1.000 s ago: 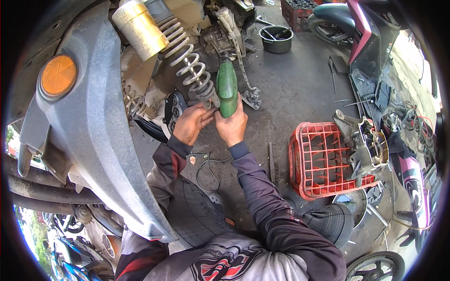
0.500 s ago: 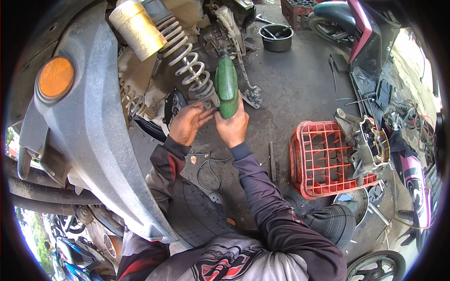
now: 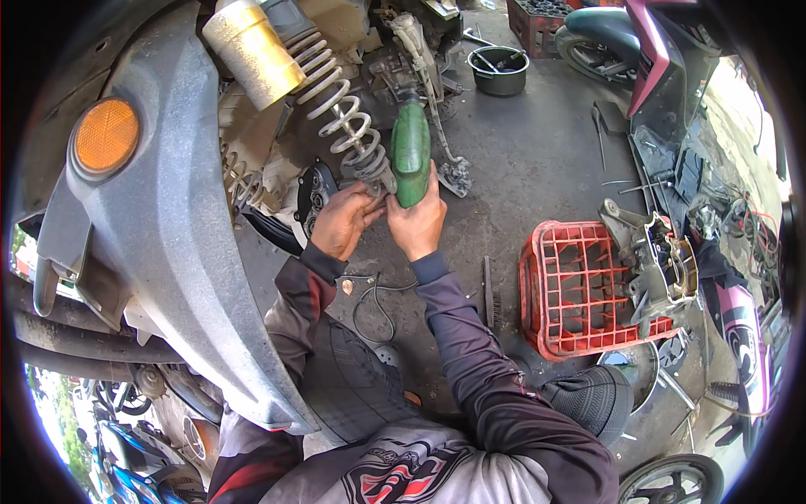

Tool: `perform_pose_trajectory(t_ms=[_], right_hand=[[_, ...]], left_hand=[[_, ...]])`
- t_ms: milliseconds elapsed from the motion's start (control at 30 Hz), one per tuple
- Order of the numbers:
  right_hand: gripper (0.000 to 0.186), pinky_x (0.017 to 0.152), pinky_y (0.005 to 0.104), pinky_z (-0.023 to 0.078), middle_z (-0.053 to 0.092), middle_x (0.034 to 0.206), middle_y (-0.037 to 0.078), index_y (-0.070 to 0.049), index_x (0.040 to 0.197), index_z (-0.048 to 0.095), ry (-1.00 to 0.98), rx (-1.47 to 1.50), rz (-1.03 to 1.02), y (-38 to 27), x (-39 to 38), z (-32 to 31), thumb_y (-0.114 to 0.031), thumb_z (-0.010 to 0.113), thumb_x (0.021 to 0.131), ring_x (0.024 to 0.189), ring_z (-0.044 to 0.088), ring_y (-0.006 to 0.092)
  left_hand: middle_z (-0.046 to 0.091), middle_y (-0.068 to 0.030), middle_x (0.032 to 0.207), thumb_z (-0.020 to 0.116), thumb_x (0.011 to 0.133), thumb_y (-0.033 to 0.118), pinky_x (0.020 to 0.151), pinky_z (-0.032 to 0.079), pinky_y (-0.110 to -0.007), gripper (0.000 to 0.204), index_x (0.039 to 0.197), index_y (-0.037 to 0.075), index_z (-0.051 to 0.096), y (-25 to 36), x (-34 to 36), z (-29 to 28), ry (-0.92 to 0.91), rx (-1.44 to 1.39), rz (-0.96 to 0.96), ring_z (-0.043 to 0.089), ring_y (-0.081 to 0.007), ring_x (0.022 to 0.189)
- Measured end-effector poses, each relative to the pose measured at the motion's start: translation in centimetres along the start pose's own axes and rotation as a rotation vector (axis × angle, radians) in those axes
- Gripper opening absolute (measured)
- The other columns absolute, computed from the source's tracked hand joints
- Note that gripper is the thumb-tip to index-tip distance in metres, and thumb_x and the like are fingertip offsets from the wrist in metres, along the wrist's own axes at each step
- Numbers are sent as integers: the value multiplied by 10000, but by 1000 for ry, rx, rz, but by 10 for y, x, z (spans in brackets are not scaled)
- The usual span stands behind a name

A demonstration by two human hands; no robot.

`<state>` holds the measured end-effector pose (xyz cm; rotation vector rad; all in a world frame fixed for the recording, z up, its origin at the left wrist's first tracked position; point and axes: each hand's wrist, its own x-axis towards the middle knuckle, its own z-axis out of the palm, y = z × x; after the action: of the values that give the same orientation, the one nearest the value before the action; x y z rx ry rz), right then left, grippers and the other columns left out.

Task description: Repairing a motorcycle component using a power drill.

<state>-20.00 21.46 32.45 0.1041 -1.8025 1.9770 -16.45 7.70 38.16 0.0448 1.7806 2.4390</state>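
My right hand (image 3: pixel 416 225) is wrapped around the rear of a green power tool (image 3: pixel 411 155), whose black nose points away from me toward the dirty engine parts (image 3: pixel 393 74). Just left of it, a shock absorber (image 3: pixel 342 113) with a pale coil spring and gold canister slants down toward my hands. My left hand (image 3: pixel 342 220) has its fingers bent at the shock's lower mount, close beside my right hand. The tool's handle and some of my left fingertips are hidden.
Grey bodywork (image 3: pixel 180 210) with an orange reflector (image 3: pixel 107 134) curves along my left. At right, a red crate (image 3: pixel 558 286) bears a metal engine casing (image 3: pixel 667 260). A black pot (image 3: pixel 500 80) of tools stands farther off. A cable (image 3: pixel 361 311) lies on the floor below my hands.
The view has shifted slightly. Both hands and the green power tool keep nearly the same position beside the shock absorber.
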Motion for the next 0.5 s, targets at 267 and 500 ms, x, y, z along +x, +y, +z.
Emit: perform_pose_trajectory(t_ms=[267, 500], right_hand=[[725, 858, 411, 576, 728, 1046, 266, 59, 1410, 489, 8, 21, -2, 4, -5, 0, -104, 754, 755, 1017, 731, 382], [743, 843, 406, 581, 728, 1063, 264, 64, 1422, 476, -11, 21, -47, 0, 4, -2, -86, 759, 752, 990, 742, 368]], left_hand=[[565, -124, 1437, 467, 996, 68, 1114, 438, -466, 379, 1355, -38, 526, 2, 1, -9, 5, -7, -36, 543, -280, 1338], [566, -142, 1429, 459, 1001, 49, 1126, 427, -478, 358, 1334, -53, 540, 3, -2, 1, -3, 19, -7, 533, -260, 1342]])
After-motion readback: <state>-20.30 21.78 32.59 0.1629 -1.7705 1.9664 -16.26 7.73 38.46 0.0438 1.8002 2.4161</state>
